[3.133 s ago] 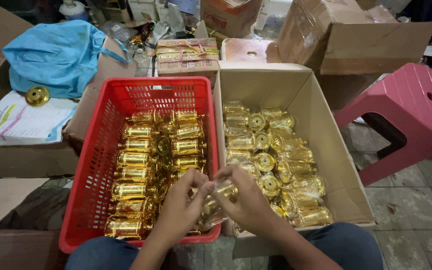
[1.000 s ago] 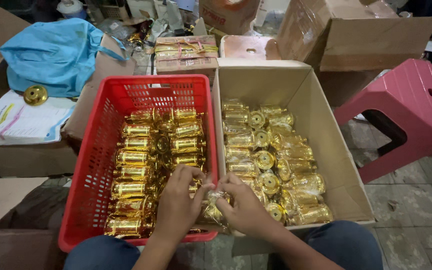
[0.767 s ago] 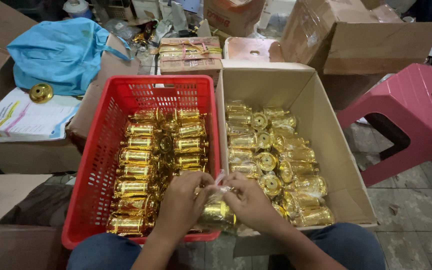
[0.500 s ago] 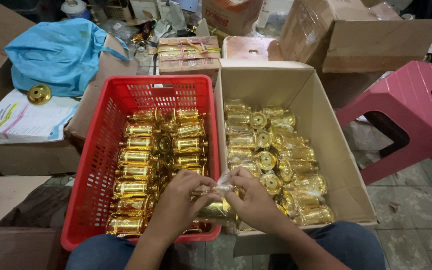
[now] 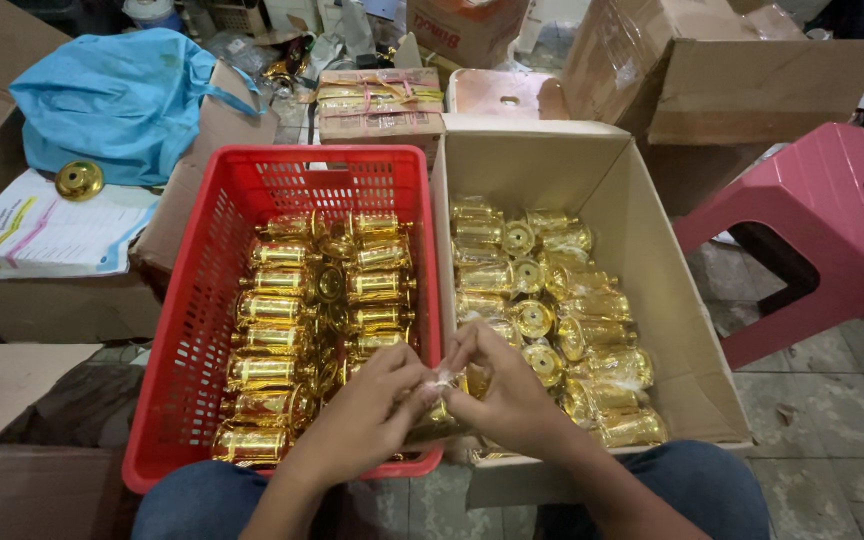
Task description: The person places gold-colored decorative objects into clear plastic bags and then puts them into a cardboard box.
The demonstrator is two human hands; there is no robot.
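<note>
Clear plastic wrap (image 5: 442,379) is being pinched by the left hand (image 5: 367,415) and right hand (image 5: 507,395) around a gold cup (image 5: 439,420). If thin film is being pulled hard, tearing is being risked, and the cup could be dropped onto the red basket (image 5: 177,340) rim

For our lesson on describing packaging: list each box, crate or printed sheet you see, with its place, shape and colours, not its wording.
Red crate: left of centre, rectangular mesh plastic.
Open cardboard box: right of the crate, brown.
Flat bundle: behind the crate, tan, banded.
Printed sheet: far left, white with coloured marks.
Large carton: top right, brown.
</note>
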